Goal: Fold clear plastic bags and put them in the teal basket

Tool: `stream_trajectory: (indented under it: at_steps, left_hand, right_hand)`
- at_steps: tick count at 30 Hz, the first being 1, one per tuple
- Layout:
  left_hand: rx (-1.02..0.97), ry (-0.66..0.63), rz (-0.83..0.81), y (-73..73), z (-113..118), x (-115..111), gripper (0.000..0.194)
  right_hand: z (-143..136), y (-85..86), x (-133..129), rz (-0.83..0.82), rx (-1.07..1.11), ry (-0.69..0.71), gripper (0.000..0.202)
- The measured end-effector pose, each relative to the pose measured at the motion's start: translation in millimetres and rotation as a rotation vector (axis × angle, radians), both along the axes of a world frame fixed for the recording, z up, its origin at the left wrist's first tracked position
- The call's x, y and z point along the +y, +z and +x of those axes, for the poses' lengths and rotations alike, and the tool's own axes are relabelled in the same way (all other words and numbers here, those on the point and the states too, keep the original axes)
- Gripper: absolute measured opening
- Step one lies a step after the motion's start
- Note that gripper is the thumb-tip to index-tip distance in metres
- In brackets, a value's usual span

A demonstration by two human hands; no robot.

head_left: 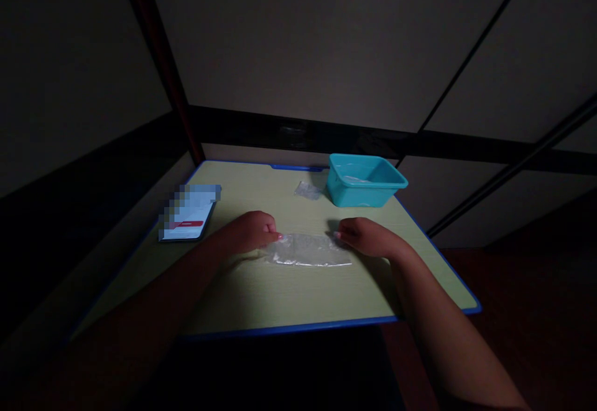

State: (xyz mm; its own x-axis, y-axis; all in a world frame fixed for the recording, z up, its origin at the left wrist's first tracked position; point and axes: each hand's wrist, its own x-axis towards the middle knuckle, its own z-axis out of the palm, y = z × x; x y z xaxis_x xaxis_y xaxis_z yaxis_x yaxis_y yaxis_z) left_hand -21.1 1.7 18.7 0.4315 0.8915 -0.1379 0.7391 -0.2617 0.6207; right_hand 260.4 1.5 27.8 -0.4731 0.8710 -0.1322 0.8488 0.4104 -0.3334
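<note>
A clear plastic bag [308, 250] is stretched flat between my two hands, low over the middle of the table. My left hand [255, 232] pinches its upper left corner between thumb and curled fingers. At the upper right corner, my right hand [362, 235] is closed in the same way, thumb pointing inward. Beyond the hands lies a small crumpled piece of clear plastic [307, 190], just left of a turquoise basket [364, 196]. Something pale shows inside the basket, too unclear to name.
The light table [224, 318] has a blue edge. A phone [189, 215] with a lit, partly blurred screen rests at its left side. Behind the table stand pale panels [298, 44] with dark bands.
</note>
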Motion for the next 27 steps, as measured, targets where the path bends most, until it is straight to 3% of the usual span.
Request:
stream_trajectory:
  at_steps: [7, 17, 27]
  left_hand:
    - [0.019, 0.010, -0.010, -3.8, -3.9, 1.7, 0.022]
    - [0.024, -0.035, 0.040, -0.3, -3.3, 1.1, 0.021]
    - [0.073, 0.017, 0.109, 1.4, -0.3, -0.6, 0.017]
  right_hand:
    - [1.2, 0.2, 0.4, -0.009, 0.015, 0.010, 0.011]
    - [-1.2, 3.3, -1.6, -0.004, -0.038, -0.008, 0.014]
    - [-2.5, 3.2, -2.2, 0.003, -0.098, -0.037, 0.014]
